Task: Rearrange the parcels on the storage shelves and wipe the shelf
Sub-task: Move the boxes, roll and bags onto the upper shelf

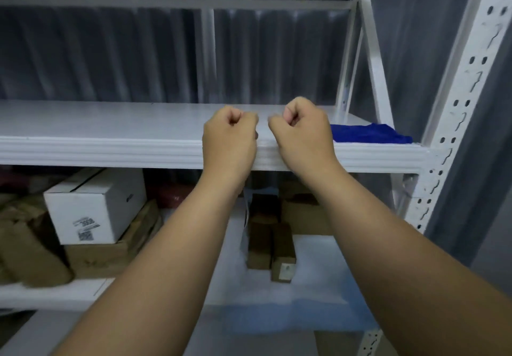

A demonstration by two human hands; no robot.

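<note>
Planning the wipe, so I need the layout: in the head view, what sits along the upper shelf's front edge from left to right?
Bare shelf surface → left hand, fist curled and holding nothing → right hand, likewise → blue cloth lying flat → perforated right upright.

Two hands: left hand [230, 136] and right hand [303, 133], both fisted, empty, at front edge of upper shelf [110, 122].
Two shelf boards in view: upper shelf, lower shelf [304, 286] beneath it.
One blue cloth [365, 133] on upper shelf, right end.
One white box [94, 208] below upper shelf, left side.
One flat brown carton [110, 253] under white box.
Brown paper parcels [25, 244] left of white box: count unclear, blurred.
Small brown boxes [282, 256] below upper shelf, centre: at least two in front, more behind, number unclear.
One perforated upright [454, 106] at right end of upper shelf.
</note>
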